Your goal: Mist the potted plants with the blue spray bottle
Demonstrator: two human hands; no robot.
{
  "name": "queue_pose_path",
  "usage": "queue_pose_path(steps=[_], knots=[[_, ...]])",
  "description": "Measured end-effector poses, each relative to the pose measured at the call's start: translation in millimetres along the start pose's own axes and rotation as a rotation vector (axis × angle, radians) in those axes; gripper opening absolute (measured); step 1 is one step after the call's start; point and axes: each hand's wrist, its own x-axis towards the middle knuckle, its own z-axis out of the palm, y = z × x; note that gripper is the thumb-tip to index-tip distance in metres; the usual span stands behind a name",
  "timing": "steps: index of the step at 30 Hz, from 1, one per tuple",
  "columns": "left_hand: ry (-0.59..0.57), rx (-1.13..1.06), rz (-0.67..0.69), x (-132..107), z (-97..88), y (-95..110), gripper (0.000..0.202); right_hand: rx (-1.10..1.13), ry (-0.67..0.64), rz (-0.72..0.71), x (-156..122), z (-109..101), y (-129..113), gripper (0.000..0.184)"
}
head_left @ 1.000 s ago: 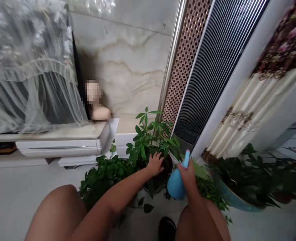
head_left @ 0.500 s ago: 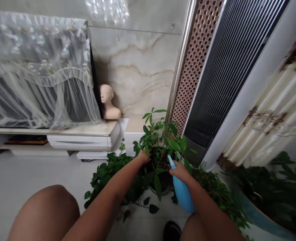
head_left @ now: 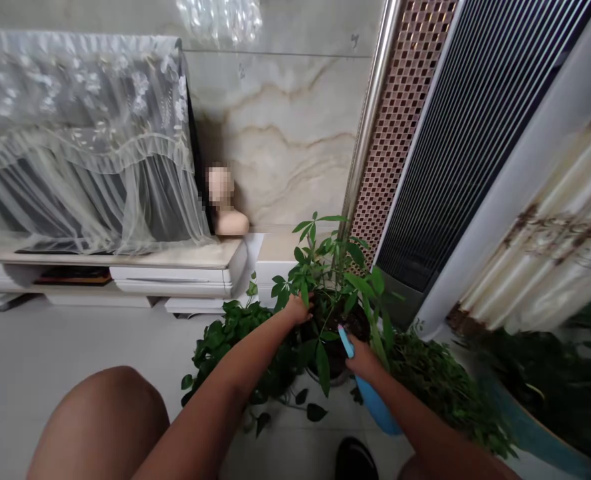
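A potted plant with broad green leaves stands on the floor in front of me, in a dark pot. My left hand reaches into its leaves on the left side, fingers closed around some foliage or the pot rim. My right hand is wrapped round a blue squeeze bottle, whose thin nozzle points up and left into the soil of the pot.
A leafy trailing plant sits left of the pot; a fine-leaved plant and a blue-potted plant are to the right. A tall standing air conditioner, a low white TV cabinet, a lace-covered screen and a mannequin head are behind. My knee is bottom left.
The blue bottle has tipped down and its nozzle has moved into the pot. My left hand stays in the leaves. The camera has turned slightly left.
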Motion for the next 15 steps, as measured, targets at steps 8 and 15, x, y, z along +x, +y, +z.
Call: queue_pose_path(steps=[8, 15], knots=[[-0.033, 0.005, -0.009, -4, 8.8, 6, 0.047, -0.004, 0.067, 0.052, -8, 16, -12, 0.033], [-0.043, -0.029, 0.016, -2, 8.5, 2, 0.04, 0.064, 0.026, -0.052, -17, 21, -16, 0.03]])
